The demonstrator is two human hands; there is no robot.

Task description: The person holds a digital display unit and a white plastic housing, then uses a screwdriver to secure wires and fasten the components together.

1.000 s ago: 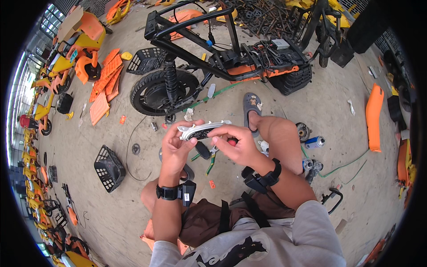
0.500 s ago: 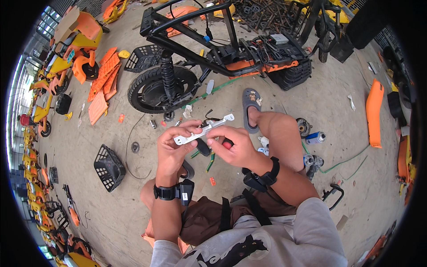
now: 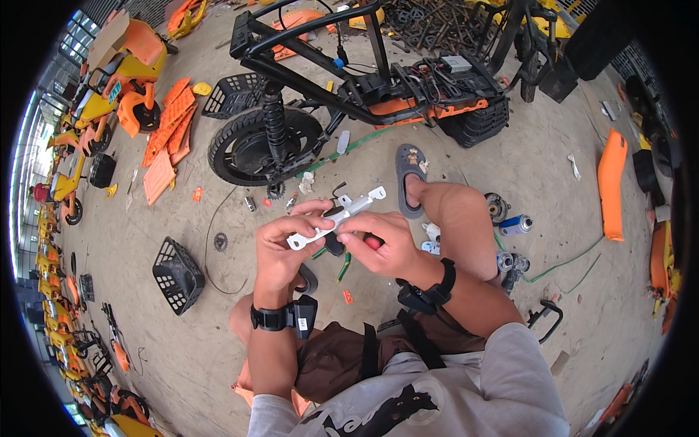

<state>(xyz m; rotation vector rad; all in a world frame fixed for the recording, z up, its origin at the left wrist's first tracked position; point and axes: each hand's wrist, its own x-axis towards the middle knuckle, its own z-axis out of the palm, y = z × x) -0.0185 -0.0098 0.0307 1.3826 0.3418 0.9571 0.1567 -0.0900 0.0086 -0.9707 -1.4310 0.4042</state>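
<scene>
My left hand (image 3: 279, 247) pinches a long white plastic part (image 3: 357, 207) at its lower left end, which has mounting tabs and a small dark area. My right hand (image 3: 387, 246) has its fingers curled onto the middle of that part, so both hands hold it, tilted up to the right above my lap. A red object (image 3: 374, 242) shows among my right fingers; whether it is held I cannot tell. Beneath the hands, green-handled tools (image 3: 343, 269) lie on the floor, partly hidden.
A stripped scooter frame (image 3: 320, 95) with a rear wheel (image 3: 229, 149) stands ahead. Around me are a black basket (image 3: 178, 277), spray cans (image 3: 515, 224), a long orange panel (image 3: 611, 186) and stacked orange panels (image 3: 159, 178). Yellow scooters (image 3: 124, 73) line the left; my sandalled foot (image 3: 409, 164) is forward.
The white part has turned over from showing its dark face to showing its white back, and now slants more steeply up to the right. My fingers have shifted along it.
</scene>
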